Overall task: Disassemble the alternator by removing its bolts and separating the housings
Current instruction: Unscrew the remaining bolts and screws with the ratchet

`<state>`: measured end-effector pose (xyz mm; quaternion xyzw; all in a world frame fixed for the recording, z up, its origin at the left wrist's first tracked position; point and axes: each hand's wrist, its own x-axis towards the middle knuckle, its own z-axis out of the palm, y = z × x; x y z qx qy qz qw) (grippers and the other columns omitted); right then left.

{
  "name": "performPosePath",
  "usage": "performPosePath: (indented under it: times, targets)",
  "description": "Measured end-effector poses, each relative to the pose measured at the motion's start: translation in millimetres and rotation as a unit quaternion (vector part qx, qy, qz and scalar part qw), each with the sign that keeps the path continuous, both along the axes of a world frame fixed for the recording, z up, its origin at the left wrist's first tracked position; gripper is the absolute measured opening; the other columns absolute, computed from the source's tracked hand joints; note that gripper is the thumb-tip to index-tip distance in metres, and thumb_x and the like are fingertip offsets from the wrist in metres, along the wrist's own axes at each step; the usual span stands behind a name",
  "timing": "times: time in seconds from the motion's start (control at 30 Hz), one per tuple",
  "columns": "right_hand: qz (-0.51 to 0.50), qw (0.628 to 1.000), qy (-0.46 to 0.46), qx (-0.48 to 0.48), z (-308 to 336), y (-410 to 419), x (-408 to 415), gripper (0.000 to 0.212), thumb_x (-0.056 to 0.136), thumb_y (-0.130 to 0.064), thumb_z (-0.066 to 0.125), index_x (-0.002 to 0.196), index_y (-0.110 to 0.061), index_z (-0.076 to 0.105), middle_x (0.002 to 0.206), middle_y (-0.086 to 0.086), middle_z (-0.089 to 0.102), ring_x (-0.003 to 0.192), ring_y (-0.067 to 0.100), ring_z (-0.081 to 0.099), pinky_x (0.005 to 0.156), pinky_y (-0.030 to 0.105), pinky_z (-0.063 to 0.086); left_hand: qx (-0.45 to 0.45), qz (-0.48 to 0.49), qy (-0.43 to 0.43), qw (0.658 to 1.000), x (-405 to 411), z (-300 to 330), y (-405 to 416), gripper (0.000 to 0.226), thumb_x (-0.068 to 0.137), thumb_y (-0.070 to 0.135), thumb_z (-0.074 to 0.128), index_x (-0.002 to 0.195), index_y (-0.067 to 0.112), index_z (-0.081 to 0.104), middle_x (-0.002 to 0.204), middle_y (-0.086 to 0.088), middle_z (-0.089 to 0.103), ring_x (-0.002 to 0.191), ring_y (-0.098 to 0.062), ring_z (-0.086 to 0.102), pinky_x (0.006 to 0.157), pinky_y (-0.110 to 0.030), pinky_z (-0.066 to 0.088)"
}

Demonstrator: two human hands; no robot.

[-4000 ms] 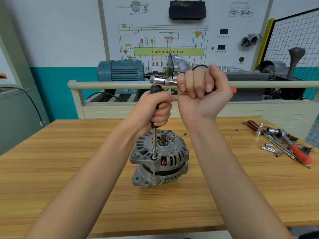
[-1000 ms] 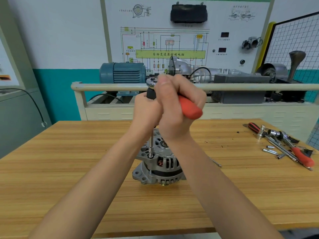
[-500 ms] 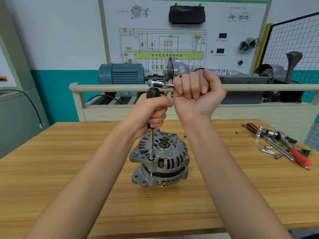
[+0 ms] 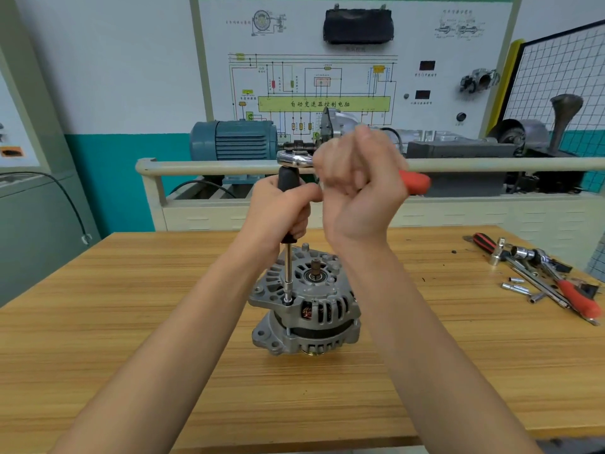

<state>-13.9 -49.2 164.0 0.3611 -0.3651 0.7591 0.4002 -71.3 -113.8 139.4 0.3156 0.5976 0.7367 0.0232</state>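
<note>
A grey alternator (image 4: 306, 309) stands upright on the wooden table (image 4: 131, 322), shaft end up. A long socket extension (image 4: 287, 273) rises vertically from a bolt on the housing's left rim. My left hand (image 4: 278, 211) grips the extension's black handle just above the alternator. On top sits a chrome ratchet head (image 4: 294, 158) whose red handle (image 4: 414, 181) points right. My right hand (image 4: 358, 188) grips that red handle, blurred by motion; only the handle's end shows past the fist.
Loose tools lie at the table's right edge: a red-handled ratchet (image 4: 576, 298), a red-and-black screwdriver (image 4: 484, 242) and several small sockets (image 4: 517, 288). Behind the table runs a beige rail (image 4: 203, 167) in front of a blue motor (image 4: 232, 140) and a wiring display board (image 4: 327, 77).
My right hand keeps swinging the ratchet handle back and forth around the extension; it now sits slightly further right, showing the red end. My left hand stays on the black handle.
</note>
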Motion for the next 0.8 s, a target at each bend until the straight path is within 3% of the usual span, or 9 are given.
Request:
performPosePath:
  times: [0.13, 0.23, 0.4, 0.5, 0.6, 0.7, 0.8]
  targets:
    - [0.201, 0.966, -0.075, -0.145, 3.5, 28.4, -6.1, 0.050, 0.083, -0.011, 0.039, 0.034, -0.018, 0.035, 0.032, -0.004, 0.025, 0.035, 0.013, 0.015, 0.043, 0.024, 0.023, 0.008, -0.141, -0.033, 0.989, -3.1, 5.1, -8.0, 0.035, 0.078, 0.004, 0.059, 0.052, 0.014, 0.038, 0.038, 0.002, 0.030, 0.032, -0.011, 0.024, 0.038, -0.017, 0.023]
    - [0.276, 0.934, -0.099, -0.202, 5.9, 34.8, -11.9, 0.047, 0.081, -0.012, 0.040, 0.035, -0.016, 0.033, 0.032, -0.003, 0.023, 0.029, 0.012, 0.022, 0.041, 0.022, 0.023, -0.047, -0.238, -0.049, 0.969, -6.5, 8.3, -10.5, 0.037, 0.078, 0.015, 0.055, 0.046, 0.018, 0.038, 0.034, 0.006, 0.026, 0.027, -0.006, 0.020, 0.035, -0.017, 0.017]
    - [0.187, 0.973, -0.049, -0.129, 1.5, 24.8, -5.6, 0.051, 0.085, -0.010, 0.037, 0.035, -0.019, 0.035, 0.033, -0.004, 0.025, 0.038, 0.013, 0.015, 0.044, 0.025, 0.026, -0.051, -0.161, -0.039, 0.985, -4.7, 5.5, -6.8, 0.054, 0.089, 0.005, 0.047, 0.042, 0.023, 0.030, 0.035, 0.007, 0.020, 0.029, -0.007, 0.013, 0.035, -0.012, 0.016]
    - [-0.009, 1.000, 0.021, -0.014, -5.3, 3.3, 0.0, 0.047, 0.085, -0.006, 0.042, 0.041, -0.024, 0.037, 0.038, -0.003, 0.025, 0.041, 0.013, 0.022, 0.049, 0.032, 0.020, -0.020, -0.059, -0.031, 0.998, 0.1, 2.7, -2.3, 0.043, 0.081, 0.010, 0.054, 0.047, 0.022, 0.031, 0.039, 0.004, 0.024, 0.032, -0.010, 0.017, 0.038, -0.013, 0.019]
    - [-0.192, 0.978, 0.070, 0.038, -11.2, -20.0, 2.4, 0.034, 0.080, -0.012, 0.050, 0.051, -0.025, 0.038, 0.046, -0.011, 0.033, 0.044, 0.010, 0.029, 0.053, 0.026, 0.023, -0.027, 0.052, -0.012, 0.998, 5.7, 1.7, 2.9, 0.021, 0.073, 0.030, 0.055, 0.060, 0.019, 0.043, 0.045, 0.007, 0.043, 0.041, -0.010, 0.038, 0.046, -0.021, 0.034]
    - [-0.197, 0.978, 0.063, 0.034, -9.6, -22.7, 2.2, 0.035, 0.079, -0.013, 0.051, 0.050, -0.025, 0.036, 0.045, -0.009, 0.032, 0.044, 0.011, 0.028, 0.051, 0.028, 0.022, -0.010, 0.098, 0.014, 0.995, 8.7, 2.1, 5.0, 0.022, 0.073, 0.029, 0.054, 0.061, 0.018, 0.039, 0.041, 0.014, 0.039, 0.039, -0.004, 0.036, 0.042, -0.019, 0.033]
    - [-0.055, 0.998, 0.034, 0.003, -1.9, -6.0, -1.5, 0.045, 0.081, -0.006, 0.046, 0.040, -0.024, 0.039, 0.037, -0.004, 0.028, 0.038, 0.011, 0.024, 0.048, 0.030, 0.021, 0.031, 0.090, -0.020, 0.995, 5.5, 0.4, 4.0, 0.038, 0.081, 0.007, 0.061, 0.057, 0.018, 0.033, 0.040, 0.008, 0.029, 0.035, -0.009, 0.022, 0.037, -0.015, 0.021]
